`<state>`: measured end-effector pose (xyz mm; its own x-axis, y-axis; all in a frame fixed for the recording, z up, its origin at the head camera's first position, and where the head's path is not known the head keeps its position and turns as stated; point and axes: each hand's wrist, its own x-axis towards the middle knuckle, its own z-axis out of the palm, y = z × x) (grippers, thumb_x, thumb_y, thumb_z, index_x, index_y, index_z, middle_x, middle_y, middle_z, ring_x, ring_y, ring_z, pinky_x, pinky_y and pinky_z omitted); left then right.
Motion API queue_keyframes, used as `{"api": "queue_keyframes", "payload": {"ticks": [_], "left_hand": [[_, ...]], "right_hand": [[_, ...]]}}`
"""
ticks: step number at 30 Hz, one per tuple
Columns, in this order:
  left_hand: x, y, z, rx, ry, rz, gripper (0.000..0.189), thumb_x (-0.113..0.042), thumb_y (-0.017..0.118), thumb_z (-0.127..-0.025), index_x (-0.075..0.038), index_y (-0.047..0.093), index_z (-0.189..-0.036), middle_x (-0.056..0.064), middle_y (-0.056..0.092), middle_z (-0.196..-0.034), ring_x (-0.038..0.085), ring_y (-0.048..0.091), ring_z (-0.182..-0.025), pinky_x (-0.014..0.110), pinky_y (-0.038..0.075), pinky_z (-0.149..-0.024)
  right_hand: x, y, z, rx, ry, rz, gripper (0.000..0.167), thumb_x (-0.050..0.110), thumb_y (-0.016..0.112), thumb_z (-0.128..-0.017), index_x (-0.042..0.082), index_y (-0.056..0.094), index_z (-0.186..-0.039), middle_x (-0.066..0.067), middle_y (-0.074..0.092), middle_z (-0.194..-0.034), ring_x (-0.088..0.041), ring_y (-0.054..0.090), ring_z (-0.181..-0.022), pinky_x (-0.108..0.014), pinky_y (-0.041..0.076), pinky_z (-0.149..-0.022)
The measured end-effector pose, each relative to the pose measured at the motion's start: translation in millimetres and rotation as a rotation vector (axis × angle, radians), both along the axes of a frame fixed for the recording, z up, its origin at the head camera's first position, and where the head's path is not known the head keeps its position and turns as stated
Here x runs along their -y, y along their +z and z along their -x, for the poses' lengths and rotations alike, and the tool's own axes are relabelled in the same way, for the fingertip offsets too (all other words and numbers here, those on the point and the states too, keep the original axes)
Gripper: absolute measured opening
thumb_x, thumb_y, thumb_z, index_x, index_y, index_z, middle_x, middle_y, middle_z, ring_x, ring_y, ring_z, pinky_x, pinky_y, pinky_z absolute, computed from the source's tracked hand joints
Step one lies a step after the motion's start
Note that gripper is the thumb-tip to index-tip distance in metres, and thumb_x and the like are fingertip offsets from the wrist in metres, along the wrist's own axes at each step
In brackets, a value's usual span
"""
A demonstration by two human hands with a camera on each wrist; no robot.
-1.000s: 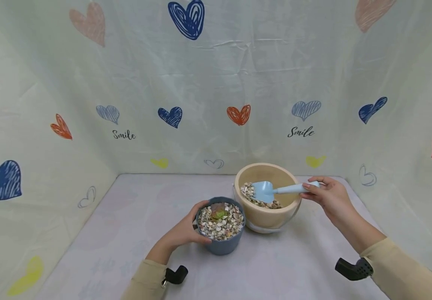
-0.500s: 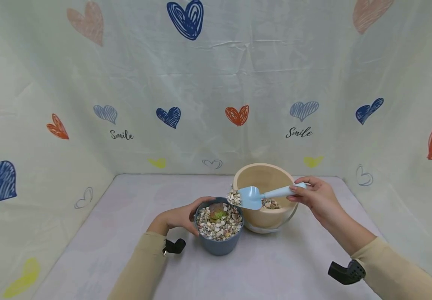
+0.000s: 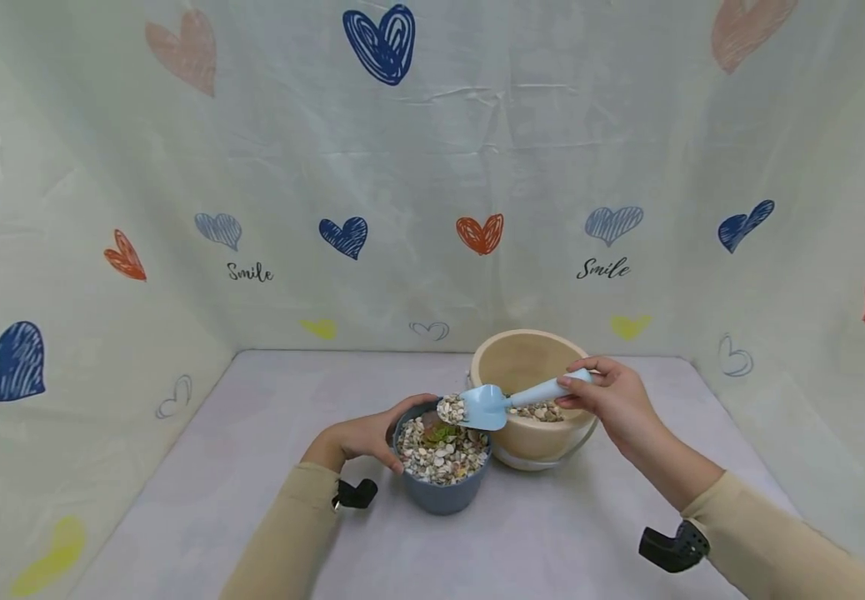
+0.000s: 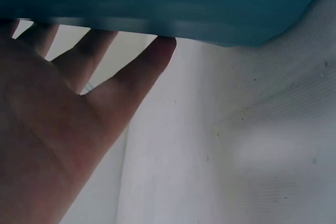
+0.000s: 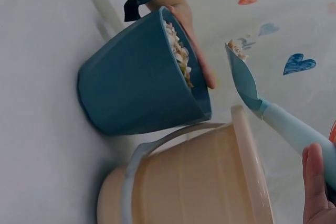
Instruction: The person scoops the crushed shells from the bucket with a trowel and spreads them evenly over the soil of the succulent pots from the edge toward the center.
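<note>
My right hand (image 3: 620,402) pinches the handle of a light blue hand trowel (image 3: 483,407). Its blade, loaded with small pebbles (image 3: 452,409), hangs over the back right part of a blue-grey flower pot (image 3: 443,498). Around the left side of that pot, my left hand (image 3: 361,437) holds on with thumb and fingers spread. Pebbles fill the pot about a small green and reddish succulent (image 3: 443,434), partly covered by the trowel. In the right wrist view the trowel (image 5: 245,77) is above the pot's rim, apart from it.
A cream bucket (image 3: 533,446) with a grey handle stands right behind the pot, pebbles (image 3: 541,411) at its bottom. A pale cloth (image 3: 312,375) covers the table. Behind it hangs a curtain (image 3: 417,150) printed with hearts.
My right hand has carried the trowel with its pebbles leftward from inside the bucket to over the pot. My left hand has shifted its hold toward the pot's back left rim.
</note>
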<state>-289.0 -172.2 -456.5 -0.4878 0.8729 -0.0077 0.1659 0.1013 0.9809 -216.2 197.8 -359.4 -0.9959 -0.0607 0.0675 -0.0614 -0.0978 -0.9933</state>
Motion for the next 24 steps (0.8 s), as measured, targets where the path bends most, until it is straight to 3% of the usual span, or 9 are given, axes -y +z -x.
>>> {"api": "queue_keyframes", "payload": {"ticks": [9,18,24], "left_hand": [[1.6,0.0,-12.8,0.031,0.094,0.005,0.114,-0.021,0.089,-0.069,-0.022,0.016,-0.156,0.012,0.023,-0.154,0.03,0.028,-0.137,0.04,0.03,-0.108],[3.3,-1.0,-31.2,-0.004,0.225,0.044,0.112,-0.02,0.087,-0.069,-0.029,0.016,-0.155,0.012,0.022,-0.155,0.035,0.026,-0.139,0.052,0.024,-0.11],[3.2,-0.7,-44.3,-0.01,0.314,0.059,0.109,-0.012,0.083,-0.071,-0.031,0.016,-0.155,0.015,0.018,-0.155,0.04,0.026,-0.137,0.054,0.029,-0.106]], "right_hand": [[20,-0.2,6.9,-0.008,0.008,-0.1,0.024,-0.005,0.065,-0.089,-0.012,0.052,-0.109,-0.006,0.07,-0.082,-0.016,0.07,-0.066,-0.032,0.057,-0.07],[36,-1.5,9.7,0.011,0.012,-0.151,0.03,-0.003,0.065,-0.09,-0.015,0.051,-0.114,-0.012,0.071,-0.089,-0.02,0.071,-0.068,-0.034,0.058,-0.07],[46,2.0,10.6,0.003,0.005,-0.199,0.032,-0.002,0.066,-0.089,-0.015,0.051,-0.114,-0.014,0.071,-0.09,-0.016,0.07,-0.066,-0.035,0.058,-0.069]]}}
